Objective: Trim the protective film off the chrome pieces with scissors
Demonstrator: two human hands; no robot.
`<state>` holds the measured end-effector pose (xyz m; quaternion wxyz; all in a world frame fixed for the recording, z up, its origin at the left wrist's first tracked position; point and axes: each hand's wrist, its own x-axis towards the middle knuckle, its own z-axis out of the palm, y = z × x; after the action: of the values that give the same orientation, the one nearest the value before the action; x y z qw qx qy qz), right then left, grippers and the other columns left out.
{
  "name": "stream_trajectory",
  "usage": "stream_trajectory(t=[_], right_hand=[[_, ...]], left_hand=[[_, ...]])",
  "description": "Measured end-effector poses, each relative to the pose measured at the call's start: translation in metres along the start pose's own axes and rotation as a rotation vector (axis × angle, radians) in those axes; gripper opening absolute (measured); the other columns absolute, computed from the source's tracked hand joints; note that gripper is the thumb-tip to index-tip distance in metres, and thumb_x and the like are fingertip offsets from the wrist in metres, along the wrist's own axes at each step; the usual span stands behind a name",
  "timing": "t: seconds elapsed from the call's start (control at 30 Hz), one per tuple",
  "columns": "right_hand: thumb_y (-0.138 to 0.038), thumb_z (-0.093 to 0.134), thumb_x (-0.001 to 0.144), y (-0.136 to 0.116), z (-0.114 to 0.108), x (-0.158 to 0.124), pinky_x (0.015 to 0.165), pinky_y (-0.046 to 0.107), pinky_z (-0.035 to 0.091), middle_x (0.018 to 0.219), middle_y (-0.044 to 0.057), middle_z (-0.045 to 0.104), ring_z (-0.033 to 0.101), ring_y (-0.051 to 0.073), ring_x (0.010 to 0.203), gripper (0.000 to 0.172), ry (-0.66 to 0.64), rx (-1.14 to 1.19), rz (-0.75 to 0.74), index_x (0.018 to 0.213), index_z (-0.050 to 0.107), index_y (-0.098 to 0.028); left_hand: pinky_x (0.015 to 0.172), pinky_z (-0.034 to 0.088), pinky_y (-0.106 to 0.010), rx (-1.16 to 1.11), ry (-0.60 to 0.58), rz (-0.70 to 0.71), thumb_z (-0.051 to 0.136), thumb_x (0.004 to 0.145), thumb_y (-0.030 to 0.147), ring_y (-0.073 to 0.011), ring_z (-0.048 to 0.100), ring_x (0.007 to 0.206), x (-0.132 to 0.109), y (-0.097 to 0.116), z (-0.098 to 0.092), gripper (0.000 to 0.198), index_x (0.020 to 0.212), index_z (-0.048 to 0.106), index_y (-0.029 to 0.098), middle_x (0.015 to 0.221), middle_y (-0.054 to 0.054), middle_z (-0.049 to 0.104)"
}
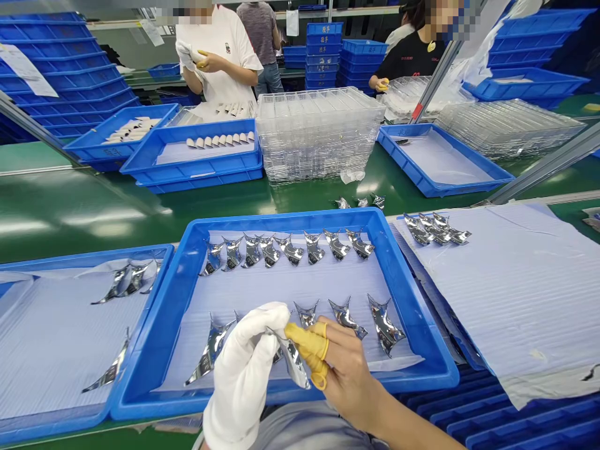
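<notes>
My left hand [250, 369], in a white glove, pinches a shiny chrome part [294, 364] by its upper end. Yellow finger cots cover fingertips of my right hand [335, 365], which is closed against the same part from the right. Both hands are over the near side of a blue tray [285, 220] lined with white sheet. A row of curved chrome pieces [252, 251] lies along the tray's far side. More of them, such as a larger-looking chrome piece [385, 325], lie in the near row, some partly hidden behind my hands.
Left stands another blue tray [56, 265] with a few chrome parts. At right, three chrome parts [435, 229] lie on a white sheet [506, 281]. Stacked clear plastic trays [319, 134] stand beyond, and co-workers [218, 56] work across the green bench [94, 206]. A metal post [438, 75] rises at right.
</notes>
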<state>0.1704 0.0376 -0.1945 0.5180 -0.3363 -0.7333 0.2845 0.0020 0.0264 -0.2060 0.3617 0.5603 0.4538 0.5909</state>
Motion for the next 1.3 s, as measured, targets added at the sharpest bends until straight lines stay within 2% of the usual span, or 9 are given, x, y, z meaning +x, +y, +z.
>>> stream_trajectory(t=[0.2,0.47,0.6,0.67,0.73,0.83,0.97,1.17,1.3], right_hand=[[-0.010,0.045,0.100,-0.004,0.002,0.001,0.054,0.028,0.038,0.064,0.001,0.054,0.047,0.017,0.059,0.035,0.007,0.004,0.056,0.116,0.073,-0.020],[-0.013,0.046,0.101,-0.007,0.007,0.003,0.053,0.027,0.040,0.064,0.000,0.053,0.047,0.016,0.058,0.031,0.018,0.034,0.132,0.109,0.075,-0.020],[-0.020,0.045,0.103,-0.006,0.008,0.002,0.052,0.026,0.042,0.067,0.001,0.055,0.048,0.015,0.057,0.029,0.023,0.101,0.219,0.107,0.075,-0.019],[-0.025,0.046,0.105,-0.006,0.005,0.000,0.054,0.026,0.046,0.071,0.002,0.059,0.051,0.015,0.059,0.028,0.040,0.105,0.202,0.110,0.073,-0.018],[-0.029,0.046,0.106,-0.005,0.000,-0.003,0.057,0.028,0.050,0.078,0.005,0.065,0.057,0.017,0.064,0.028,0.040,0.066,0.133,0.116,0.069,-0.018],[-0.034,0.048,0.107,-0.004,-0.005,-0.007,0.065,0.029,0.055,0.091,0.009,0.072,0.067,0.019,0.076,0.027,-0.001,-0.053,-0.008,0.121,0.065,-0.019],[-0.022,0.049,0.106,0.000,-0.003,-0.009,0.067,0.026,0.056,0.091,0.008,0.075,0.072,0.018,0.082,0.018,0.009,-0.188,-0.142,0.117,0.063,-0.018],[-0.014,0.049,0.102,0.007,0.003,-0.015,0.060,0.028,0.051,0.086,0.008,0.074,0.071,0.019,0.074,0.018,0.016,-0.245,-0.108,0.109,0.064,-0.018],[-0.004,0.044,0.095,0.006,0.001,-0.015,0.059,0.027,0.050,0.081,0.005,0.072,0.068,0.017,0.067,0.025,0.005,-0.168,-0.027,0.101,0.063,-0.019]], left_hand=[[0.097,0.055,-0.027,0.014,0.007,-0.015,0.060,0.095,0.016,-0.0173,0.068,0.110,0.004,0.000,0.002,0.029,0.119,0.071,0.028,0.116,-0.003,0.074],[0.096,0.055,-0.031,-0.036,0.021,-0.061,0.063,0.093,0.018,-0.0206,0.068,0.110,0.001,-0.005,0.000,0.029,0.119,0.072,0.026,0.118,-0.006,0.074],[0.096,0.055,-0.032,-0.090,-0.010,-0.047,0.061,0.094,0.018,-0.0200,0.068,0.106,0.002,-0.005,0.001,0.029,0.120,0.071,0.025,0.104,-0.005,0.075],[0.095,0.055,-0.033,-0.135,-0.009,-0.063,0.062,0.094,0.019,-0.0206,0.069,0.104,0.002,-0.004,0.002,0.027,0.119,0.071,0.024,0.096,-0.005,0.074],[0.091,0.057,-0.033,-0.182,0.025,-0.119,0.063,0.093,0.021,-0.0198,0.071,0.098,0.003,-0.002,0.004,0.024,0.115,0.072,0.024,0.095,-0.005,0.075],[0.080,0.060,-0.029,-0.267,0.141,-0.231,0.069,0.090,0.026,-0.0170,0.073,0.082,0.007,0.003,0.008,0.019,0.108,0.075,0.024,0.091,-0.004,0.078],[0.072,0.061,-0.025,-0.336,0.281,-0.347,0.079,0.082,0.034,-0.0169,0.074,0.076,0.015,0.011,0.015,0.021,0.097,0.077,0.020,0.084,-0.005,0.079],[0.066,0.061,-0.024,-0.335,0.407,-0.443,0.086,0.072,0.040,-0.0171,0.074,0.070,0.021,0.019,0.019,0.029,0.089,0.078,0.018,0.081,-0.006,0.080],[0.077,0.061,-0.028,-0.284,0.418,-0.462,0.081,0.077,0.044,-0.0200,0.075,0.080,0.019,0.018,0.018,0.030,0.093,0.078,0.018,0.090,-0.007,0.081]])
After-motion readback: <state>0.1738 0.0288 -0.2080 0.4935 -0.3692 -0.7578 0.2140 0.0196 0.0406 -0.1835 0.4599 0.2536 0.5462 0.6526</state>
